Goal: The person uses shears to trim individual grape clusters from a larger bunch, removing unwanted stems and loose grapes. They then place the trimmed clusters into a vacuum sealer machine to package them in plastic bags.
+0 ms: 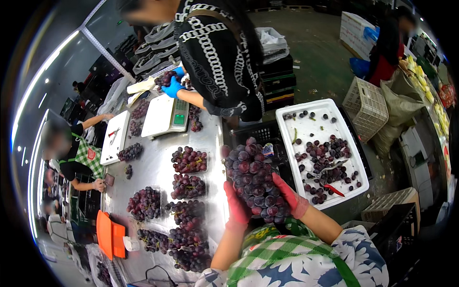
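A large bunch of dark red grapes (256, 179) is held up between my two hands, both in pink-red gloves. My left hand (236, 204) supports its left side, and my right hand (290, 195) its right side. To the right, a white foam tray (287, 143) holds loose grapes, small clusters, a few green stems and red-handled snips (333, 190). On the metal table (143, 222) at the left lie several grape bunches, some in clear plastic punnets (189, 159). The side of the bunch facing away from the camera is hidden.
Beyond the punnets stands a white digital scale (160, 116). A co-worker in blue gloves handles grapes beside it; another stands across the table near a white tray (114, 143) with red-handled snips. An orange bin (111, 235) sits at the table's far edge. Plastic crates (366, 107) stand at the right.
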`<state>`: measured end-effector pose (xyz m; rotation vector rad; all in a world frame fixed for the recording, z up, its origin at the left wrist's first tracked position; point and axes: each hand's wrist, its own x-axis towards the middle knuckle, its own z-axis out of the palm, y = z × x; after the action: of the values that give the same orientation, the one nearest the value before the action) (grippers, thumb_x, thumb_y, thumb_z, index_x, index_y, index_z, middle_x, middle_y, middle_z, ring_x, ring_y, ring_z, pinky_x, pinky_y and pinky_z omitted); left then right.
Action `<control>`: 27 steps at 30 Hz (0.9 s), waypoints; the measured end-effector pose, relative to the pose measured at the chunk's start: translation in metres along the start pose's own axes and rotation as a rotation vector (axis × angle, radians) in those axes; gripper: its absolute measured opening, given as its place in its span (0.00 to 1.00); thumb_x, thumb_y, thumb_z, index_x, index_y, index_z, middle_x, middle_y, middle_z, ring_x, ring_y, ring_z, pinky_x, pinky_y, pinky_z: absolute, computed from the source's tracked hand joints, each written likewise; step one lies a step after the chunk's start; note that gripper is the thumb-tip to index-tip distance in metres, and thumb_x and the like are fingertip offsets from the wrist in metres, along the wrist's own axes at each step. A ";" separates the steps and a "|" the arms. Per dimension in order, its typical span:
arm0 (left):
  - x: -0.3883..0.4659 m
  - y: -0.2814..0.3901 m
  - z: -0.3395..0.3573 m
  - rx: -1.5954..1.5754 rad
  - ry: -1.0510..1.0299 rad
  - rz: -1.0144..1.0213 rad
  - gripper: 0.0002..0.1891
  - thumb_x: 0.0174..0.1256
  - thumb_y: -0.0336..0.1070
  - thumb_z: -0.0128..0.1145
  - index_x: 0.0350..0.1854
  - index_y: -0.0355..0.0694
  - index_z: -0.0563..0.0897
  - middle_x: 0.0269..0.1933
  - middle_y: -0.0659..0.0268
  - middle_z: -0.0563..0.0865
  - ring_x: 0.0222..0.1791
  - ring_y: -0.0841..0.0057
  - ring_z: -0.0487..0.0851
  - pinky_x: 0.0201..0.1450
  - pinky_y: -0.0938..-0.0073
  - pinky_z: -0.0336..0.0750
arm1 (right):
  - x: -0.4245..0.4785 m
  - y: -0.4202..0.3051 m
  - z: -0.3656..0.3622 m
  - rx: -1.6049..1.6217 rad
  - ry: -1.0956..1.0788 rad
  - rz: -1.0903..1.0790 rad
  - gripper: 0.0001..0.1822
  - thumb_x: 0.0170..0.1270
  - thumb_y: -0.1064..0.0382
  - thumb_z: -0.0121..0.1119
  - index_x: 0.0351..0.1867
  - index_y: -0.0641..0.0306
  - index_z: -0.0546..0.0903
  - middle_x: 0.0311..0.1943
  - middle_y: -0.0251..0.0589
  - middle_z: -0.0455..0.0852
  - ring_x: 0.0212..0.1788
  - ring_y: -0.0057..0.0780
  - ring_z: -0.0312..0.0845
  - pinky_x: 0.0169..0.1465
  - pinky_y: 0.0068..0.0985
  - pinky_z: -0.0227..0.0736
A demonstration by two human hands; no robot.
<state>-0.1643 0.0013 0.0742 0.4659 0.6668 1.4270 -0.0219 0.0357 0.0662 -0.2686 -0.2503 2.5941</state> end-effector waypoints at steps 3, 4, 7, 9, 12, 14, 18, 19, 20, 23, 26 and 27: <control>0.010 -0.015 0.014 -0.113 0.053 -0.029 0.35 0.63 0.67 0.37 0.63 0.46 0.65 0.60 0.64 0.72 0.59 0.67 0.71 0.62 0.64 0.65 | -0.009 -0.008 -0.002 -0.149 0.062 -0.126 0.34 0.65 0.40 0.45 0.65 0.60 0.61 0.61 0.42 0.68 0.59 0.35 0.68 0.62 0.34 0.63; 0.013 -0.020 0.016 -0.160 0.034 -0.039 0.34 0.63 0.66 0.37 0.63 0.46 0.65 0.60 0.64 0.72 0.59 0.67 0.71 0.62 0.64 0.65 | -0.011 -0.013 -0.006 -0.186 0.042 -0.155 0.33 0.66 0.42 0.45 0.65 0.60 0.61 0.60 0.39 0.69 0.60 0.28 0.67 0.63 0.28 0.62; 0.017 -0.032 0.028 -0.223 0.048 0.000 0.30 0.65 0.62 0.36 0.63 0.47 0.66 0.60 0.64 0.73 0.58 0.67 0.71 0.62 0.64 0.65 | -0.027 -0.031 0.002 -0.527 0.105 -0.279 0.31 0.68 0.44 0.44 0.65 0.60 0.61 0.59 0.38 0.70 0.60 0.26 0.66 0.63 0.26 0.61; 0.021 -0.045 0.032 -0.291 0.062 0.041 0.31 0.66 0.62 0.34 0.63 0.46 0.65 0.60 0.63 0.73 0.58 0.67 0.72 0.63 0.62 0.64 | -0.036 -0.045 0.008 -0.990 0.296 -0.306 0.28 0.69 0.46 0.43 0.64 0.59 0.63 0.55 0.43 0.75 0.58 0.27 0.69 0.60 0.24 0.62; 0.026 -0.058 0.040 -0.428 -0.107 0.061 0.29 0.67 0.59 0.33 0.62 0.47 0.65 0.60 0.62 0.72 0.59 0.66 0.72 0.62 0.61 0.65 | -0.057 -0.065 0.033 -1.736 0.693 -0.421 0.21 0.63 0.49 0.53 0.53 0.57 0.74 0.37 0.46 0.82 0.38 0.34 0.80 0.42 0.27 0.73; 0.028 -0.064 0.050 -0.469 -0.135 0.068 0.29 0.67 0.59 0.34 0.62 0.46 0.65 0.59 0.62 0.73 0.57 0.66 0.72 0.62 0.61 0.65 | -0.067 -0.080 0.034 -1.923 0.805 -0.817 0.14 0.58 0.54 0.59 0.40 0.60 0.77 0.27 0.40 0.81 0.24 0.34 0.79 0.27 0.27 0.72; 0.032 -0.076 0.071 -0.430 -0.146 0.070 0.30 0.66 0.60 0.38 0.63 0.45 0.65 0.59 0.62 0.72 0.58 0.66 0.71 0.63 0.62 0.63 | -0.086 -0.085 0.075 -2.004 0.581 -0.787 0.18 0.50 0.51 0.65 0.38 0.58 0.76 0.34 0.42 0.77 0.38 0.39 0.75 0.39 0.32 0.70; 0.032 -0.080 0.077 -0.381 -0.102 0.089 0.30 0.66 0.60 0.37 0.63 0.45 0.64 0.61 0.62 0.70 0.61 0.66 0.68 0.66 0.63 0.58 | -0.085 -0.083 0.074 -2.077 0.504 -0.830 0.19 0.50 0.50 0.64 0.39 0.57 0.75 0.33 0.40 0.76 0.37 0.39 0.74 0.39 0.32 0.70; 0.035 -0.086 0.080 -0.364 -0.115 0.085 0.30 0.67 0.60 0.38 0.64 0.45 0.64 0.62 0.62 0.69 0.62 0.66 0.67 0.66 0.63 0.57 | -0.084 -0.085 0.076 -2.149 0.529 -0.822 0.19 0.48 0.53 0.66 0.38 0.58 0.75 0.33 0.40 0.76 0.36 0.38 0.74 0.39 0.32 0.70; 0.045 -0.113 0.065 -0.185 -0.048 0.173 0.27 0.69 0.55 0.38 0.65 0.45 0.60 0.63 0.62 0.68 0.62 0.68 0.66 0.66 0.64 0.58 | -0.082 -0.087 0.072 -2.304 0.586 -0.731 0.19 0.46 0.56 0.68 0.37 0.59 0.75 0.32 0.39 0.77 0.35 0.38 0.74 0.38 0.32 0.69; 0.042 -0.116 0.081 -0.019 0.022 0.296 0.25 0.69 0.47 0.41 0.65 0.45 0.59 0.61 0.62 0.69 0.60 0.71 0.69 0.62 0.68 0.63 | -0.089 -0.090 0.059 -2.273 0.653 -0.643 0.19 0.46 0.56 0.67 0.37 0.59 0.75 0.31 0.38 0.77 0.36 0.37 0.75 0.39 0.33 0.69; 0.041 -0.121 0.077 -0.044 0.040 0.281 0.24 0.69 0.44 0.43 0.64 0.45 0.59 0.61 0.63 0.68 0.60 0.72 0.69 0.61 0.68 0.64 | -0.091 -0.090 0.055 -2.233 0.661 -0.622 0.18 0.46 0.57 0.67 0.37 0.59 0.75 0.31 0.38 0.77 0.36 0.37 0.75 0.39 0.33 0.69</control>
<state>-0.0224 0.0367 0.0451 0.5125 0.6178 1.7166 0.0853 0.0587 0.1529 -1.3033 -2.2164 0.4727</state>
